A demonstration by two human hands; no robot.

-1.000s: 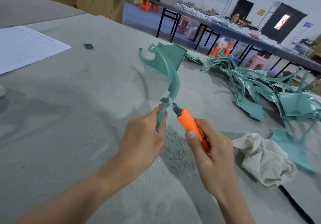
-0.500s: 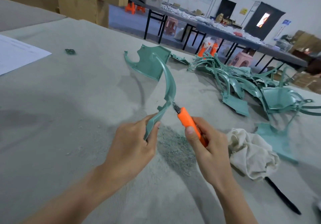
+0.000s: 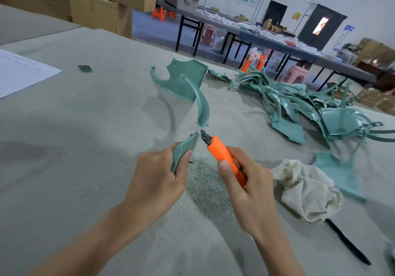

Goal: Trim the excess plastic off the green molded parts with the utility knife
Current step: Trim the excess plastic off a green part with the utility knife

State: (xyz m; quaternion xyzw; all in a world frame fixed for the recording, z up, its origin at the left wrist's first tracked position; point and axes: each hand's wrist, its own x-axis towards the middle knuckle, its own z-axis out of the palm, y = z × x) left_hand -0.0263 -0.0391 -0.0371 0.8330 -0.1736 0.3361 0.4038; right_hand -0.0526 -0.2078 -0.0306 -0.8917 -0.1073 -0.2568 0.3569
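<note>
Green molded part [image 3: 202,106] looks light, thin and springy; left hand [image 3: 158,181] grips its lower end near the cut, right hand [image 3: 245,181] clasps the utility knife [image 3: 222,153].

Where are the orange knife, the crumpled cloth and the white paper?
orange knife [image 3: 221,152]: head view, on its orange handle just behind the blade.
crumpled cloth [image 3: 305,192]: head view, on the middle of its folds.
white paper [image 3: 19,72]: head view, on the sheet's visible middle.
</note>
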